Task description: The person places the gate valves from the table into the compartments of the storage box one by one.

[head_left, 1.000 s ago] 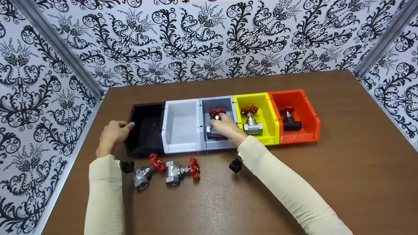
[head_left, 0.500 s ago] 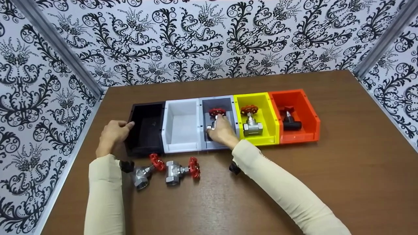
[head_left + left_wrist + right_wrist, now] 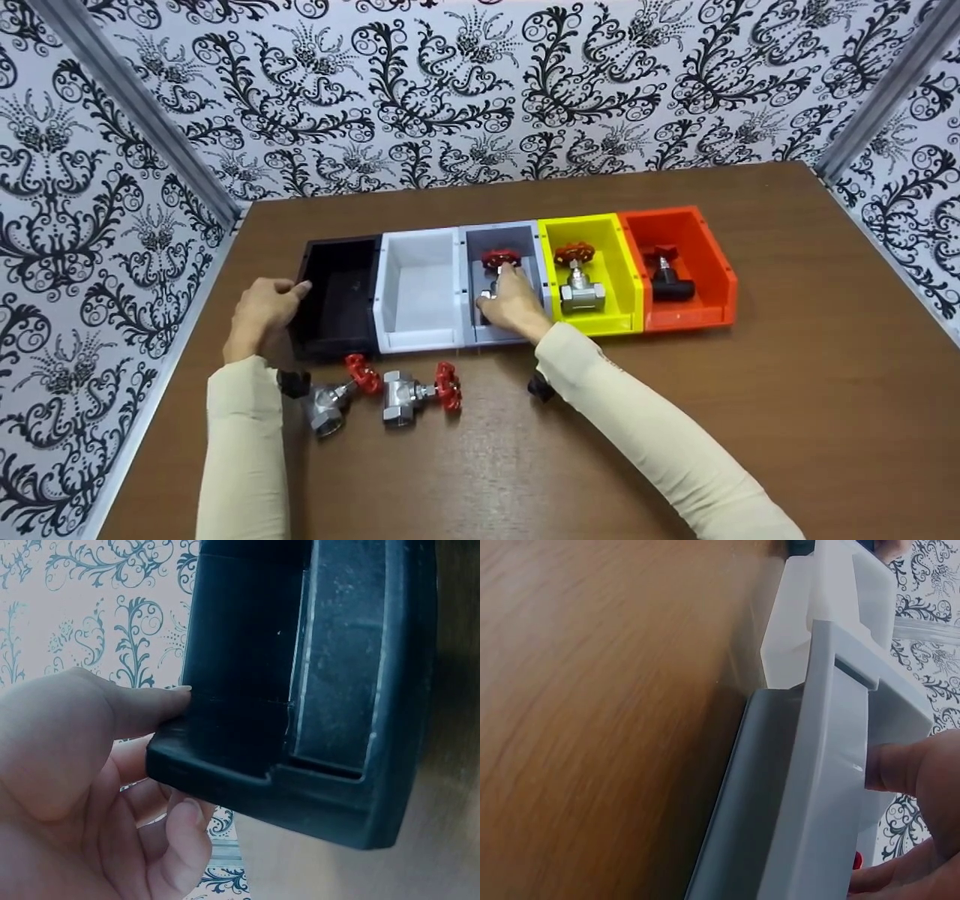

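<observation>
"Well, where is the thing now in work?"

"The silver metal valve with the red round handwheel [image 3: 500, 260] is inside the grey plastic bin [image 3: 499, 238], between the white plastic bin [image 3: 422, 289] and the yellow plastic bin [image 3: 609, 277]. The person's right hand [image 3: 517, 300] has its thumb and fingers bent around the valve's body, as far as the head view shows; the exact contact is partly hidden."

"And the left hand [image 3: 265, 309]?"

"It pinches the side wall of the black plastic bin [image 3: 349, 300], with the thumb inside and other fingers outside, probably for steadying the row."

"Which step is it, then?"

"Most likely, the setting of 1 valve into its place. To the right, the yellow bin and the orange-red plastic bin [image 3: 703, 274] hold 1 valve each."

"What does the next move call for?"

"It seems to call for a gentle loosening of the right fingers, so that the valve does not tip. Afterwards, perhaps, a reach towards the slanted silver valve [image 3: 328, 409] and the T-shaped silver valve [image 3: 400, 397], which lie on the brown wooden table [image 3: 525, 487]."
</observation>
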Motion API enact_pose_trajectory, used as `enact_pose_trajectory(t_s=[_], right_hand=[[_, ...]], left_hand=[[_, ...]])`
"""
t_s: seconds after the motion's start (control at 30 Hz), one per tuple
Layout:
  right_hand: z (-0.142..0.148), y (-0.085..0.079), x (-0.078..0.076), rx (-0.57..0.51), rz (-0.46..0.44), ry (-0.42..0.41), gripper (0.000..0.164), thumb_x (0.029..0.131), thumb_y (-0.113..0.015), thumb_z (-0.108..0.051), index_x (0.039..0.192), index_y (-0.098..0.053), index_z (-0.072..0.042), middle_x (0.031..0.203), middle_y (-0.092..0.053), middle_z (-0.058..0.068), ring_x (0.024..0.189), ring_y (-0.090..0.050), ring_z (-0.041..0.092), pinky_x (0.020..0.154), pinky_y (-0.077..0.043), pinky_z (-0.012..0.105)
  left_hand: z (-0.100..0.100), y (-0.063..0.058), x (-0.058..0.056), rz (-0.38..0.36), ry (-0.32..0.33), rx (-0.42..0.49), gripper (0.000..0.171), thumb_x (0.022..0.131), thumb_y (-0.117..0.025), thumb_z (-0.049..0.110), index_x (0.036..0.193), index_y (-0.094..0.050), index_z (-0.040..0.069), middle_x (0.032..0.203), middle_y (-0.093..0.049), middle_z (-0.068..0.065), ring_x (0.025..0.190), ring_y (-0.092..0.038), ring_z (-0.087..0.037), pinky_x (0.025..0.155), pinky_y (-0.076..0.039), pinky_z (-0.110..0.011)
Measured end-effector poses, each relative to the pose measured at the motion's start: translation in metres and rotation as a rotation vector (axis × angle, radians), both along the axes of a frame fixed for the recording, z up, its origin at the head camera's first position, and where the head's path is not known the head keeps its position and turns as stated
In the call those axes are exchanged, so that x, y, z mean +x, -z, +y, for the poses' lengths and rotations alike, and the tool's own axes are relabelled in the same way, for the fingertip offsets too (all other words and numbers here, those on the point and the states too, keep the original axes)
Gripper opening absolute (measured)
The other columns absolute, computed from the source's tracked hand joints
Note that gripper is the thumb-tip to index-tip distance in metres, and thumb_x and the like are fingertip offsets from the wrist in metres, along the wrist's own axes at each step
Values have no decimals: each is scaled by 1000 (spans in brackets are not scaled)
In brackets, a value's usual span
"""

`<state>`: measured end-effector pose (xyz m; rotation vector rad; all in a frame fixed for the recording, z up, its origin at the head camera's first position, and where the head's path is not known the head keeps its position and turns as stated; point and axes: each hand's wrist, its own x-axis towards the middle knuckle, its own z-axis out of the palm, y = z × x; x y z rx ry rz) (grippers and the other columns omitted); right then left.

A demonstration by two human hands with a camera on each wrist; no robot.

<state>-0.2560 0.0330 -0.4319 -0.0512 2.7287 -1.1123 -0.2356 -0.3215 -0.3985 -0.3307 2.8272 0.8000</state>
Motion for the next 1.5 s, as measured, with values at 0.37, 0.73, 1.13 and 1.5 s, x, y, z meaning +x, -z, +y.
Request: enact_pose_trajectory(t_s=[0.37,0.73,1.13,1.5], right_hand=[[6,-25,7,-15,-1,-27,85,92,-66,-30,155,-19,3,159,-22,25,147,-26,34,121,-21,40],[51,-62,15,-190,-68,-123,61,95,-64,-35,147,-43,-10,135,-57,10,108,-62,27,90,-53,42],[113,-77,13,-493,-147,-148,38,101,-57,-24,131,-57,0,124,-61,24,110,-64,36,96,-52,46],[165,-85,13,-470,-101,-85,42,101,-58,-34,125,-61,-1,115,-68,15,103,-67,29,91,-55,40]], left_hand=[[0,-1,-1,-10,-4,6,62,102,-44,50,141,-52,2,146,-42,-32,132,-37,-55,107,-31,-65],[1,-2,0,-15,-8,-9,61,102,-44,50,140,-53,4,145,-43,-32,131,-39,-55,105,-33,-65],[2,0,0,-19,-21,2,63,101,-43,52,144,-49,6,150,-38,-29,136,-33,-54,108,-29,-66],[2,0,-1,-24,-14,-8,68,101,-42,56,145,-47,5,150,-37,-31,135,-34,-55,107,-30,-66]])
